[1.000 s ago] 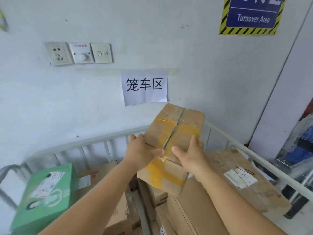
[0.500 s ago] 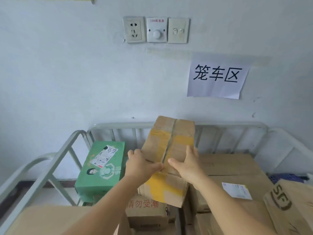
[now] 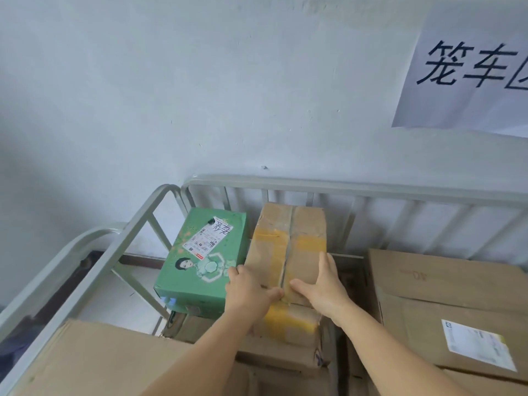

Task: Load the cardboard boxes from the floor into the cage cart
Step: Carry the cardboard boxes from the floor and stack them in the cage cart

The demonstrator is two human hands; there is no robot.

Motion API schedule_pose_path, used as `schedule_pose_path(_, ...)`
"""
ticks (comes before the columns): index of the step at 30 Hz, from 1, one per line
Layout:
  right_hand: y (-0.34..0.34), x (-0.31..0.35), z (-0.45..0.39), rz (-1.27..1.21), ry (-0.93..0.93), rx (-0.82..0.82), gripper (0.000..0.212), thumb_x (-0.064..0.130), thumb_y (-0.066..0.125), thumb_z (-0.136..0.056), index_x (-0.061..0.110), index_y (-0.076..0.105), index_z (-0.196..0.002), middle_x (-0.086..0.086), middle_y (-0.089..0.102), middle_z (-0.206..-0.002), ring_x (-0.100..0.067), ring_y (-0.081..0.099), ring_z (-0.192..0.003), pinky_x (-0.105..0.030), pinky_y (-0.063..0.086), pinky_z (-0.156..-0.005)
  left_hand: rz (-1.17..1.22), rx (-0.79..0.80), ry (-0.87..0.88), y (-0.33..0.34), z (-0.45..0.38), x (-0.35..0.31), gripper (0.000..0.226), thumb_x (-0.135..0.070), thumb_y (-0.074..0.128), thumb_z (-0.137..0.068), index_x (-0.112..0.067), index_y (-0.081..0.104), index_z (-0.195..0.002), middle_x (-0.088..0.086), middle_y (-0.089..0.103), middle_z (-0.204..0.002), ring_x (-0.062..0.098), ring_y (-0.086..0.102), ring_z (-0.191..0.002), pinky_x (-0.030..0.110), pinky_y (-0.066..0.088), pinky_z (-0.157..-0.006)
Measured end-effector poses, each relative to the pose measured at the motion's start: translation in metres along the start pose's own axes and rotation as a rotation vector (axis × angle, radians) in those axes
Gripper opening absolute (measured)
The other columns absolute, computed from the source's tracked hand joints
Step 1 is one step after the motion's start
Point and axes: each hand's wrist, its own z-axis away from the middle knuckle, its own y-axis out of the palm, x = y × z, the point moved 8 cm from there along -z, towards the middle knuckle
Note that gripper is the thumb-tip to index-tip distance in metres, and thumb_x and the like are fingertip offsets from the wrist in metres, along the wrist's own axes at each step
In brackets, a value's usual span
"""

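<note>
Currently: L hand [image 3: 247, 290] & R hand [image 3: 324, 287], fingers clamped on yellow-taped cardboard box [image 3: 288, 252], are lowering it into cage cart [image 3: 343, 186] beside green carton [image 3: 203, 261]. Several boxes loaded; floor qty unseen.

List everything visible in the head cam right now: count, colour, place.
taped box: 1, brown with yellow tape, in cart beside green box, held at both sides
green box: 1, green with white label, back left corner of cart
other cardboard boxes: several, brown, right, left foreground and beneath
cage cart: 1, grey metal rails, against wall
paper sign: 1, white with black characters, wall upper right
left hand: grips taped box's left edge
right hand: grips its right edge
</note>
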Motion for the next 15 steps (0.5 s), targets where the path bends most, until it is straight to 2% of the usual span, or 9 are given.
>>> schedule_pose_path(3,0.015,0.000,-0.012,0.003,-0.015,0.011,0.107,0.045,0.075,-0.080,0.034,-0.002,-0.154,0.012,0.001,-0.161,-0.025,0.028,-0.143,-0.051,0.040,-0.110,-0.060,0.017,-0.009,0.001,-0.016,0.011,0.086,-0.051,0.073,-0.075,-0.002,0.035,-0.135,0.011,0.035,-0.134,0.027,0.044,-0.122,0.036,0.040,-0.104)
schedule_pose_path(6,0.026,-0.001,-0.020,0.058,-0.020,0.036,0.110,0.043,0.071,-0.084,0.033,-0.012,-0.154,0.012,-0.013,-0.162,-0.024,0.018,-0.148,-0.050,0.034,-0.114,-0.187,0.038,0.039,-0.003,-0.029,0.024,0.082,-0.059,0.062,-0.081,-0.006,0.036,-0.137,0.010,0.038,-0.135,0.029,0.034,-0.127,0.039,0.034,-0.107)
schedule_pose_path(9,0.035,-0.002,-0.024,0.144,-0.016,0.087,0.116,0.046,0.070,-0.085,0.028,-0.022,-0.152,0.011,-0.032,-0.157,-0.021,0.004,-0.151,-0.046,0.025,-0.119,-0.230,0.054,0.079,-0.009,-0.046,0.043,0.089,-0.066,0.048,-0.086,-0.009,0.023,-0.149,0.013,0.030,-0.147,0.033,0.023,-0.137,0.043,0.025,-0.113)
schedule_pose_path(11,0.040,0.001,-0.026,0.173,-0.025,0.116,0.123,0.047,0.074,-0.081,0.027,-0.025,-0.151,0.011,-0.039,-0.153,-0.019,-0.005,-0.151,-0.044,0.019,-0.121,-0.242,0.086,0.078,-0.011,-0.057,0.057,0.096,-0.071,0.045,-0.084,-0.016,0.011,-0.154,0.013,0.020,-0.155,0.033,0.014,-0.144,0.046,0.020,-0.117)
schedule_pose_path(15,0.045,0.007,-0.037,0.209,-0.038,0.134,0.130,0.048,0.079,-0.076,0.029,-0.025,-0.151,0.011,-0.041,-0.152,-0.019,-0.010,-0.151,-0.047,0.017,-0.121,-0.180,0.179,0.161,-0.007,-0.066,0.059,0.092,-0.065,0.050,-0.086,-0.024,0.004,-0.154,0.003,0.016,-0.159,0.027,0.018,-0.145,0.047,0.025,-0.115)
